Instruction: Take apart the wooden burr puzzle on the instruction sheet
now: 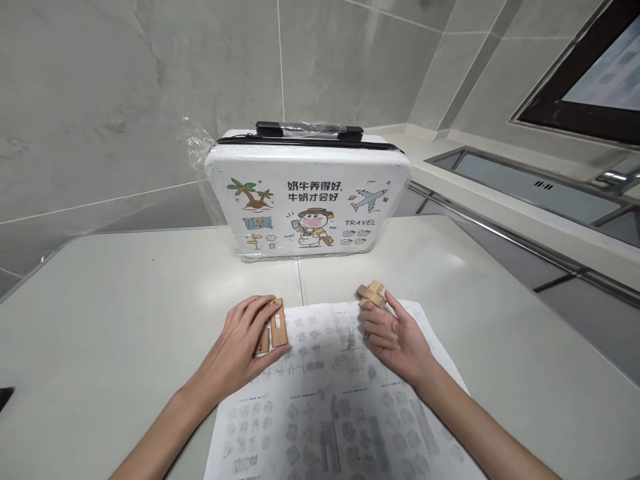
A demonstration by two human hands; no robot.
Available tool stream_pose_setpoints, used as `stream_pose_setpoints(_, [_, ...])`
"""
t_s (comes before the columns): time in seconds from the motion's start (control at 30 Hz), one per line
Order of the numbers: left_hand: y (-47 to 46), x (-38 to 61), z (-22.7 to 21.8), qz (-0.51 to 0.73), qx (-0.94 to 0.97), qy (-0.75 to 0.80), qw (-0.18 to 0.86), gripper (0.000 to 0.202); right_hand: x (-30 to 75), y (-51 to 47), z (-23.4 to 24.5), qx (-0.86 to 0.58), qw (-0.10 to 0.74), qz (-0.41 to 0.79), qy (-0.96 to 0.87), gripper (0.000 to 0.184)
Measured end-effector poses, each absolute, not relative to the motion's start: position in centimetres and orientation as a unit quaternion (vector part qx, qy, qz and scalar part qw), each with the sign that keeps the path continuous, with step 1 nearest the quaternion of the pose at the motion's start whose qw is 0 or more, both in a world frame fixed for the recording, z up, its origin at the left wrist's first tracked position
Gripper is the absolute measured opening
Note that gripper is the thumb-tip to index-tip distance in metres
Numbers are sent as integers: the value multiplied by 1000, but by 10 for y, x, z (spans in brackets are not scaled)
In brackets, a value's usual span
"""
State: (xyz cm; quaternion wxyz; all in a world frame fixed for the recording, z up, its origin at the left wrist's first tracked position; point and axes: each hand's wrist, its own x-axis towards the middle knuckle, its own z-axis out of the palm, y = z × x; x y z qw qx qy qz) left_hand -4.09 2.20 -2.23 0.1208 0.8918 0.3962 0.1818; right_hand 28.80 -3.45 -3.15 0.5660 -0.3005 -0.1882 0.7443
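At the left edge of the printed sheet [305, 383], my left hand [245, 333] curves over two flat wooden pieces, its fingertips at their top end and its thumb at their lower end. The nearer wooden piece [280, 327] has a pale slot along it; the other wooden piece [263, 342] is partly covered by my fingers. My right hand [397, 337], palm turned inward, holds a small interlocking wooden burr puzzle [371, 293] at its fingertips, just above the far edge of the sheet. Its lower fingers are curled, and some contact points are hidden.
A white printed suitcase [307, 207] in clear plastic wrap stands upright behind the sheet, its black handle on top. The light tabletop [125, 300] reaches the tiled wall. On the right are a counter with a sink [540, 187] and a dark-framed window [590, 73].
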Motion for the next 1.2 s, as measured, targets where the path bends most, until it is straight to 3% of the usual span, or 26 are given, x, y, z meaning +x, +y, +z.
stream_pose_setpoints(0.27, [21,-40,-19,179,899,387,99,70,288,-34,-31,-310,565,739,-197,31])
stream_pose_setpoints(0.57, [10,-30,-9,231,926,295,50,59,278,-41,-30,-317,508,765,-236,41])
stream_pose_setpoints(0.77, [-24,-7,-11,234,870,338,272,64,267,-53,-35,-300,393,806,-327,50])
stream_pose_setpoints(0.93, [-50,12,-18,233,774,345,477,80,264,-59,-31,-260,271,845,-382,44])
stream_pose_setpoints(1.1, [-56,16,-17,249,688,294,615,97,262,-64,-18,-225,152,860,-432,34])
stream_pose_setpoints(1.2, [-54,13,-15,221,656,283,664,93,260,-67,-12,-201,111,863,-450,34])
